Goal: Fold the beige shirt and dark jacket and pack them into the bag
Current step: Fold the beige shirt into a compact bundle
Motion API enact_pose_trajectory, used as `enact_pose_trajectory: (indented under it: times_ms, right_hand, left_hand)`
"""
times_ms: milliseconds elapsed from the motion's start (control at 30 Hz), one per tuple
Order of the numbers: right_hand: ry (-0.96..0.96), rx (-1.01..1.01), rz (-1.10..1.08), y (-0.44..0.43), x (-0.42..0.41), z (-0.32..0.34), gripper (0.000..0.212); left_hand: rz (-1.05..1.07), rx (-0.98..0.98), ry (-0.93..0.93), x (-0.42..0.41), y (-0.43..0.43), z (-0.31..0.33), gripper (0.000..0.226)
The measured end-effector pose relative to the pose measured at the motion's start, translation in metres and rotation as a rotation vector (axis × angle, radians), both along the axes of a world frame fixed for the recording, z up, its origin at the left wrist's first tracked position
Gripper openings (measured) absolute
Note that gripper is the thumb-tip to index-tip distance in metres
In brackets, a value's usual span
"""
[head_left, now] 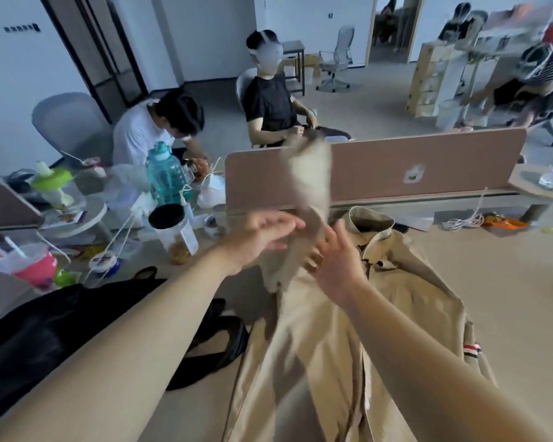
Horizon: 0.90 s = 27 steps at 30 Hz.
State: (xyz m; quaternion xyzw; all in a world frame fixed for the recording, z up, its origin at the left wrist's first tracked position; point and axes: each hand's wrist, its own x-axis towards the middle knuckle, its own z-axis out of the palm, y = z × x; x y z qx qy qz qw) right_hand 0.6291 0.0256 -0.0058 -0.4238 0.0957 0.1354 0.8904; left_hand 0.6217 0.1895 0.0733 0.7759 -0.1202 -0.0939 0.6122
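Observation:
The beige shirt (332, 346) lies spread on the table (508, 298), collar at the far end, striped cuff at its right edge. One beige sleeve (310, 183) is up in the air, blurred, rising between my hands. My left hand (262, 237) is left of the sleeve with fingers stretched out and apart. My right hand (336, 260) is right of the sleeve, fingers spread, fingertips against the cloth. A dark jacket (39, 339) lies heaped at the left under my left forearm. Black bag straps (224, 342) show beside it.
A pink desk divider (396, 167) stands behind the shirt. The left of the table holds a teal bottle (165, 173), a black-lidded jar (173, 231), a pink cup (37, 266) and cords. Two people sit beyond the divider; office chairs and shelves stand farther back.

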Motion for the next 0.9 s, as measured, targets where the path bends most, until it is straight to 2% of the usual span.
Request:
enact_pose_trajectory:
  times_ms: [67,133,200,267,400,500,567,633,700,767,833,900]
  right_hand:
    - [0.127,0.191,-0.179,-0.028,0.01,0.002,0.046]
    - [0.228,0.279,-0.311,-0.056,0.01,-0.012,0.045]
    - [0.308,0.284,-0.425,-0.078,0.003,-0.03,0.043]
    - [0.414,0.322,-0.509,-0.096,-0.004,-0.049,0.038]
    - [0.611,0.277,-0.668,-0.121,-0.013,-0.09,0.03]
    - [0.665,0.205,-0.748,-0.136,-0.018,-0.115,0.046]
    - [0.644,0.229,-0.779,-0.146,-0.018,-0.123,0.045]
    - [0.588,0.246,-0.747,-0.151,-0.017,-0.123,0.044]
    - [0.563,0.195,-0.682,-0.154,-0.009,-0.126,0.056]
    - [0.567,0.049,-0.573,-0.147,0.007,-0.123,0.063]
    - [0.611,-0.133,-0.49,-0.135,0.024,-0.119,0.047]
    - [0.618,-0.257,-0.531,-0.129,0.039,-0.115,0.029]
  left_hand:
    - [-0.044,0.086,0.094,0.01,-0.012,-0.009,0.02]
    - [0.082,0.132,0.174,0.023,-0.014,-0.031,0.019]
    - [0.257,0.221,0.312,0.036,-0.008,-0.067,0.016]
    - [0.403,0.263,0.482,0.041,0.0,-0.106,0.026]
    - [0.507,0.369,0.621,0.044,0.014,-0.176,0.042]
    - [0.529,0.396,0.652,0.052,0.017,-0.211,0.038]
    - [0.537,0.388,0.632,0.061,0.015,-0.226,0.04]
    - [0.492,0.456,0.565,0.072,0.011,-0.238,0.037]
    - [0.393,0.522,0.522,0.082,0.008,-0.246,0.035]
    - [0.293,0.558,0.523,0.09,0.01,-0.255,0.031]
    - [0.285,0.528,0.487,0.095,0.016,-0.251,0.028]
    - [0.33,0.373,0.468,0.098,0.025,-0.24,0.025]
